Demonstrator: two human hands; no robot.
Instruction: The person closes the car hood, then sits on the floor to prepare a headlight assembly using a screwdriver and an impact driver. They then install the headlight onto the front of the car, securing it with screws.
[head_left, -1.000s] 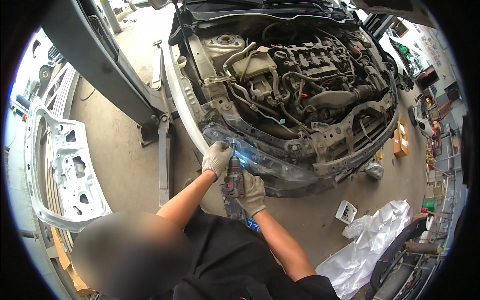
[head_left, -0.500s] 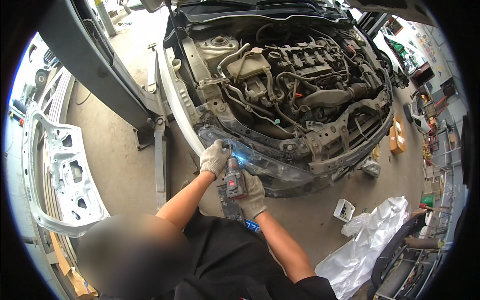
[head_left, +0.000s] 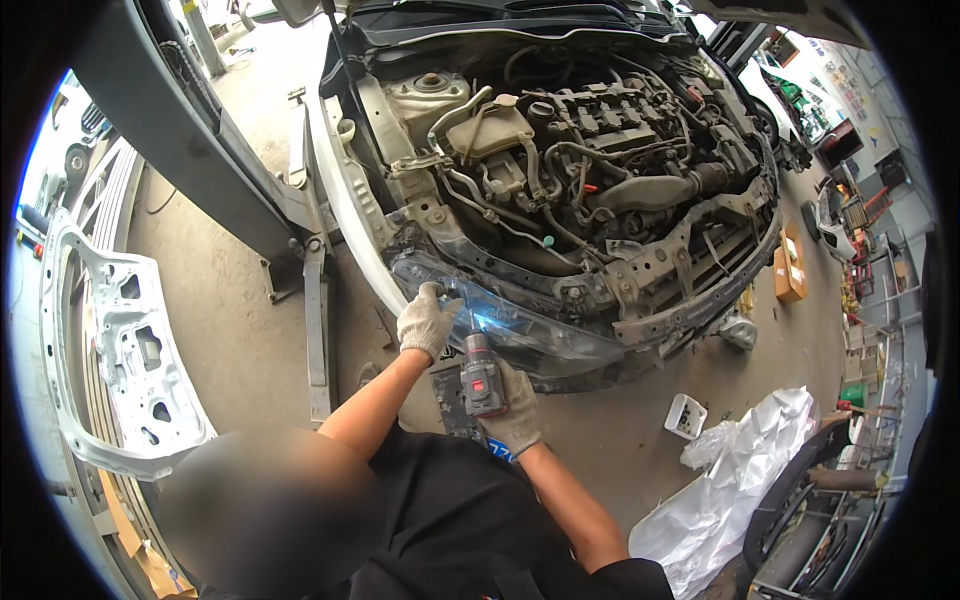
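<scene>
My right hand [head_left: 514,410], in a pale knitted work glove, grips a dark grey and red cordless drill [head_left: 480,384]. The drill's nose points away from me at the headlight [head_left: 545,335] on the car's front left corner in the picture, where a bright bluish-white light falls on the lens. My left hand [head_left: 427,322], gloved alike, rests at the headlight's near-left end beside the white fender [head_left: 352,200]. Its fingers are bent together by a small dark bit; what they pinch, if anything, is too small to make out.
The engine bay [head_left: 600,150] lies uncovered ahead, bumper removed. A grey lift post [head_left: 215,140] and lift arm [head_left: 318,330] stand to the left, beside a white door-like panel [head_left: 130,350]. At right lie a white bin [head_left: 686,416], plastic sheeting [head_left: 735,490] and a cardboard box [head_left: 790,265].
The drill and my right hand have drawn back toward me and slightly right, away from my left fingers. My left hand stays near the same spot at the headlight.
</scene>
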